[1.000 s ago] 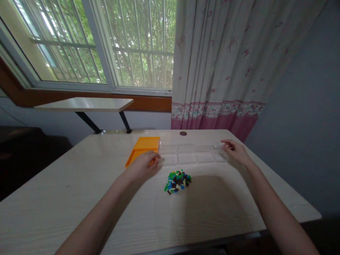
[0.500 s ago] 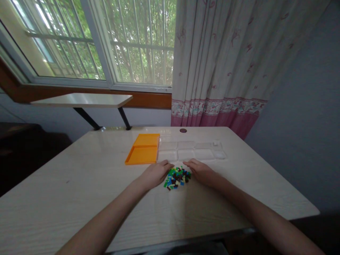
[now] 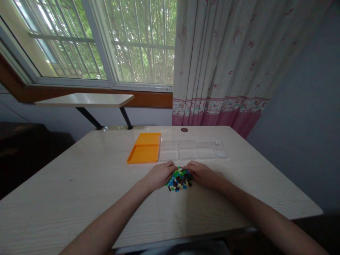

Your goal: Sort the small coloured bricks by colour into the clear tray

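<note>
On the pale desk [image 3: 106, 198] lies a heap of small plastic building bricks [image 3: 179, 180], in green, blue, dark brown and cream. My left hand [image 3: 161, 174] rests at the heap's left edge, its fingers bent around the bricks and touching them. Against the upper right side of the heap lies my right hand [image 3: 201, 173], fingers reaching inward over its far edge. Neither hand shows a brick lifted in it. The fingertips are partly hidden among the bricks. The two hands are close together, with the heap between and in front of them.
Behind the hands lie an orange tray [image 3: 143, 154] with two sections and clear plastic compartment trays [image 3: 187, 154] beside it. A cable hole [image 3: 184, 130] is near the desk's back edge. A raised shelf [image 3: 90, 100] stands at back left; a curtain [image 3: 220, 71] hangs behind.
Both hands have drawn closer together around the bricks, and the heap looks more compact at its far side. The view has shifted slightly.
</note>
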`<state>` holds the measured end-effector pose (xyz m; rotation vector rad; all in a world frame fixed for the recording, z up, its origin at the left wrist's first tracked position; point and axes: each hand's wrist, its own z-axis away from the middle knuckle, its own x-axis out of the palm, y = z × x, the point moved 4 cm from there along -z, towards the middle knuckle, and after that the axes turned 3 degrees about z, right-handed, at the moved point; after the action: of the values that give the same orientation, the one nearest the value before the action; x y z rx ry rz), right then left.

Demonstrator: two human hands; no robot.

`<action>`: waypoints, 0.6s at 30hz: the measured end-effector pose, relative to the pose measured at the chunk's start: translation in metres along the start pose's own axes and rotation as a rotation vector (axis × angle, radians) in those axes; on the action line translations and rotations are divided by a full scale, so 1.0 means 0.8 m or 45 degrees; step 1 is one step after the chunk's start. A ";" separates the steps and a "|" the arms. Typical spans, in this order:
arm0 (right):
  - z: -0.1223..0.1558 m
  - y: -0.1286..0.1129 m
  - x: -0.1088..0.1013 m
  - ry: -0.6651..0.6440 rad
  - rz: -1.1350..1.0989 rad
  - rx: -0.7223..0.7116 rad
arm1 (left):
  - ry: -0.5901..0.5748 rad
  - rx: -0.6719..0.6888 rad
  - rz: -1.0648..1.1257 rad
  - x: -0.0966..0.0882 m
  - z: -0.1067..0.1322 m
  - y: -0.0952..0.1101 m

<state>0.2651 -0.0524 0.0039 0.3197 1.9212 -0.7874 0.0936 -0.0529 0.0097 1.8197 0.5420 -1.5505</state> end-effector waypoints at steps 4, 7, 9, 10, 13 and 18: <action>-0.002 0.007 0.004 0.042 -0.027 0.036 | 0.029 -0.072 0.019 0.003 -0.003 -0.003; -0.003 0.007 0.008 0.011 0.016 0.042 | 0.001 -0.087 -0.034 0.005 -0.006 -0.004; -0.003 0.006 0.007 -0.003 0.025 0.047 | -0.005 -0.063 -0.050 0.005 -0.006 -0.003; -0.003 0.005 0.006 -0.005 0.017 0.047 | -0.004 -0.045 -0.047 0.005 -0.006 -0.003; -0.002 0.004 0.003 -0.001 -0.029 0.042 | 0.002 -0.007 -0.013 0.004 -0.004 -0.003; -0.002 0.011 0.003 0.061 -0.104 0.058 | 0.053 -0.077 0.004 0.004 -0.005 -0.009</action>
<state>0.2676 -0.0453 -0.0013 0.2914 1.9734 -0.8856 0.0919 -0.0457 0.0048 1.8099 0.5988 -1.4809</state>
